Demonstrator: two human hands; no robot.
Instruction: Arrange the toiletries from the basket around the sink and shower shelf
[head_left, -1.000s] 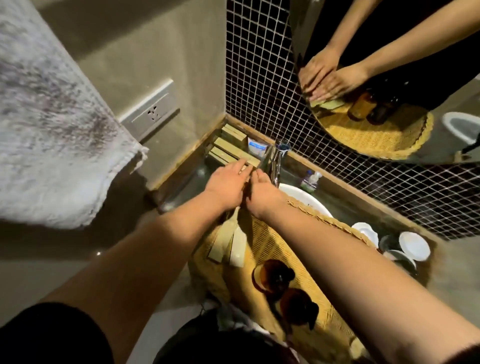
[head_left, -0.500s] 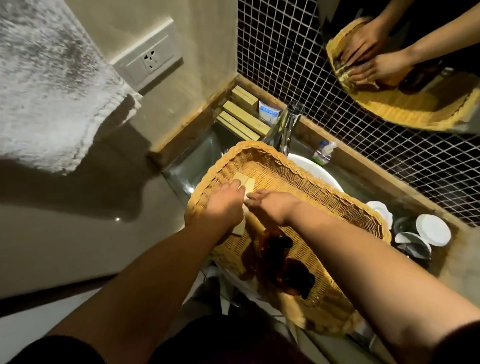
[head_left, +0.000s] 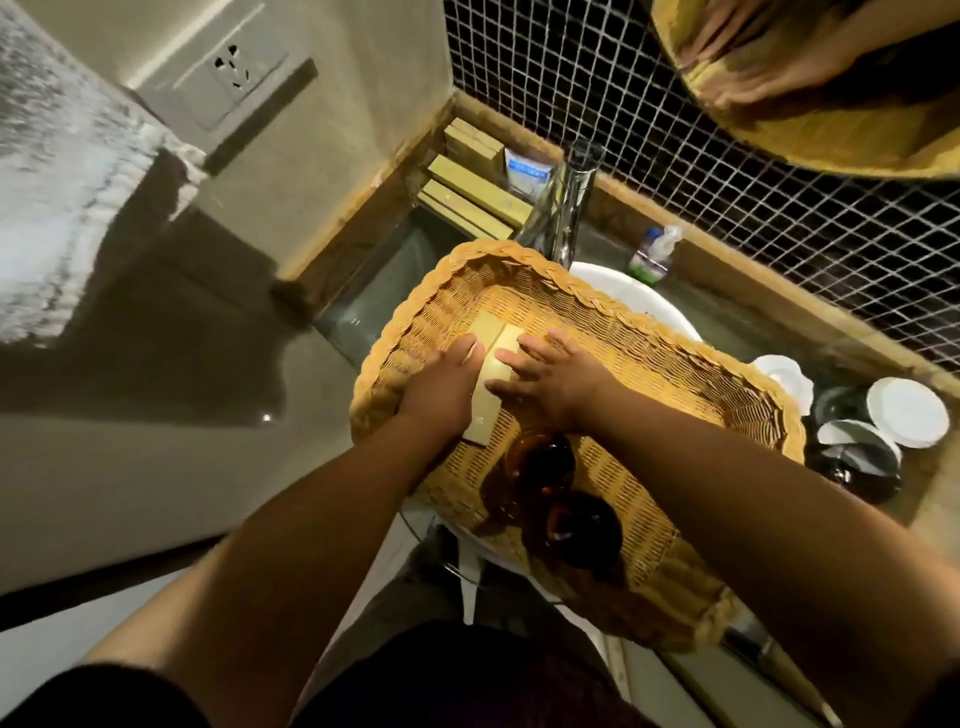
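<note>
A woven wicker basket (head_left: 675, 374) sits over the white sink (head_left: 639, 299). Inside it lie two flat pale boxes (head_left: 491, 345) side by side and two amber bottles (head_left: 566, 499) nearer me. My left hand (head_left: 441, 387) lies on the left box with its fingers along the box's left edge. My right hand (head_left: 556, 376) rests on the right box with spread, fairly straight fingers. Neither box is lifted. Several similar pale boxes (head_left: 475, 189) and a small white tube (head_left: 527, 174) stand in the back left corner of the counter.
A chrome faucet (head_left: 566, 202) rises behind the basket. A small white-green bottle (head_left: 652, 254) stands against the tiled wall. White cups and lids (head_left: 906, 413) sit right of the sink. A towel (head_left: 67, 171) hangs at left, a wall socket (head_left: 234, 67) above the counter.
Both hands came back from the corner behind the faucet into the basket and now lie on the two pale boxes. The view has tilted down and closer.
</note>
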